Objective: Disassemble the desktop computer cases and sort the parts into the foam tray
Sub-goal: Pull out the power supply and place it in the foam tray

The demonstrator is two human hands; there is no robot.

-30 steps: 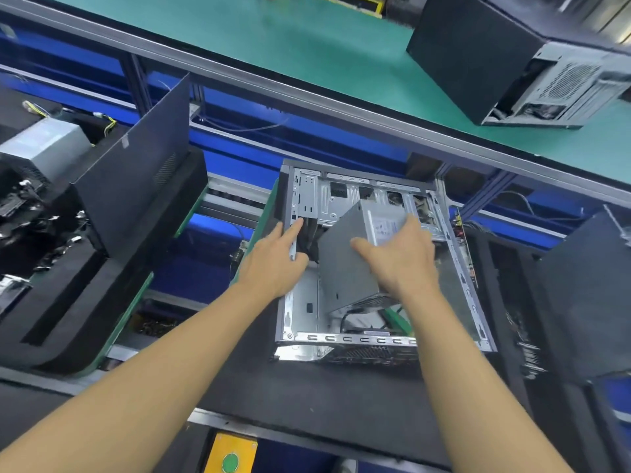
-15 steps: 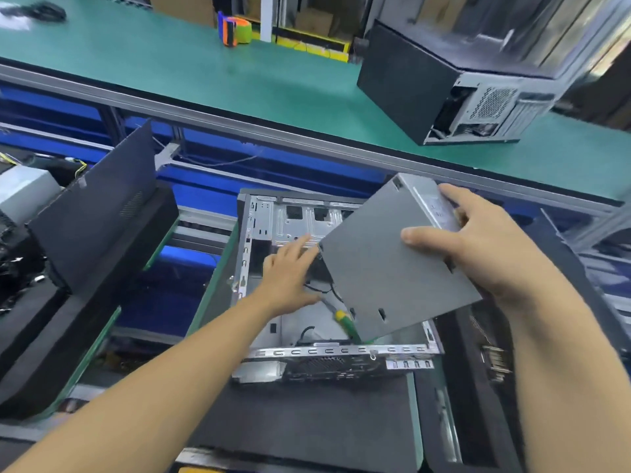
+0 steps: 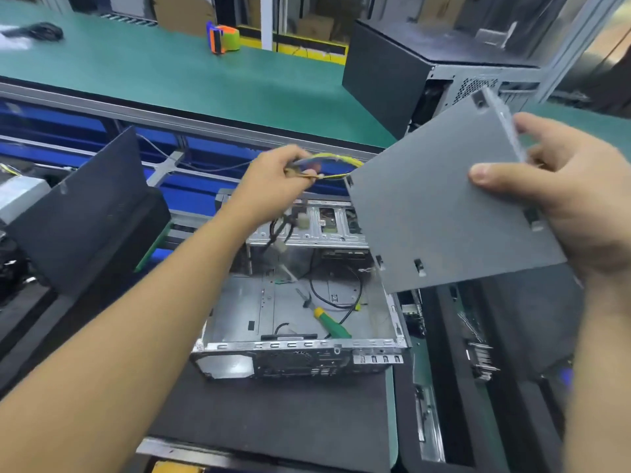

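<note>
An open metal computer case [image 3: 239, 346] lies on a black mat in front of me. My right hand [image 3: 566, 203] grips a grey power supply unit [image 3: 440, 213], held tilted in the air above the case's right side. My left hand [image 3: 273, 179] pinches the unit's yellow and black cable bundle [image 3: 338, 163], lifted above the case's far end. More cables with white connectors [image 3: 302, 221] dangle below my left hand. A green-handled screwdriver [image 3: 329, 322] lies on the case floor.
A black side panel [image 3: 88, 213] leans on black foam trays [image 3: 37, 322] at the left. Another foam tray [image 3: 512, 370] with parts sits to the right. A second black computer case [image 3: 403, 73] and an orange-green tape dispenser [image 3: 223, 37] stand on the green bench behind.
My right hand has lifted the power supply up and to the right, out of the case. My left hand left the case and rose holding the cable bundle.
</note>
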